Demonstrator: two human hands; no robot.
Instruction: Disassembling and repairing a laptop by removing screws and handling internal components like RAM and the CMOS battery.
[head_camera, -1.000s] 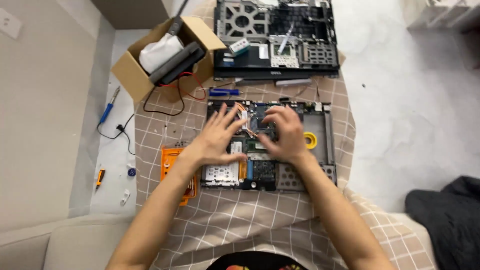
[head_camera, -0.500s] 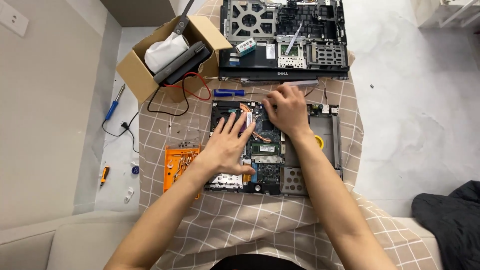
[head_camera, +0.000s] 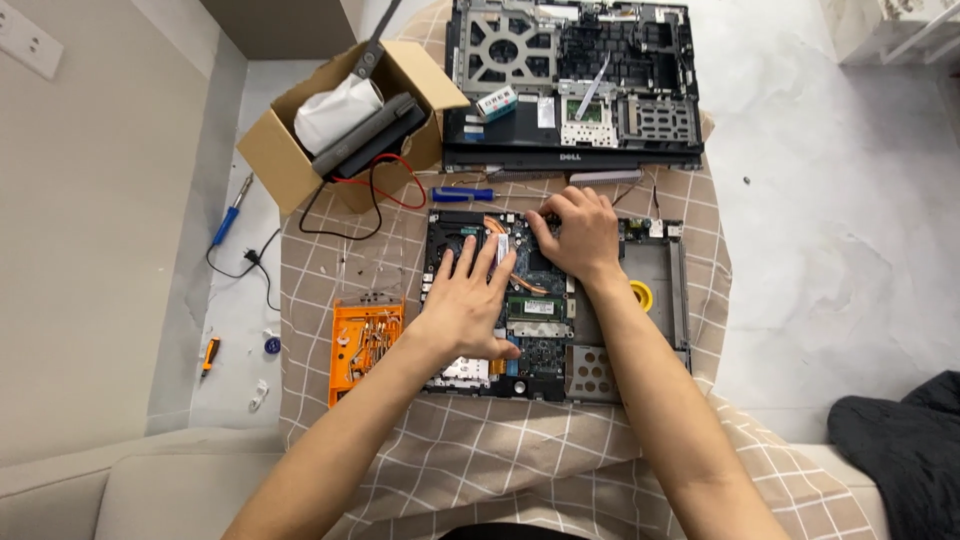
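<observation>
An opened laptop base (head_camera: 655, 290) with a bare circuit board (head_camera: 530, 335) lies on a checked cloth. My left hand (head_camera: 468, 305) rests flat on the board's left half, fingers spread toward the fan and copper heat pipe. My right hand (head_camera: 578, 232) is curled at the board's far edge, fingertips pressed on a part there; I cannot see what they pinch. A green memory module (head_camera: 538, 306) shows between my two hands. A yellow round piece (head_camera: 640, 294) sits in the empty bay to the right.
A second stripped laptop chassis (head_camera: 575, 85) lies at the far side. A cardboard box (head_camera: 345, 125) with a battery and cables stands far left. A blue screwdriver (head_camera: 462, 194) and an orange screw tray (head_camera: 365, 345) lie nearby. More tools lie on the floor at left.
My right hand has moved from the middle of the board up to its far edge. My left hand slid slightly right and settled flat on the board.
</observation>
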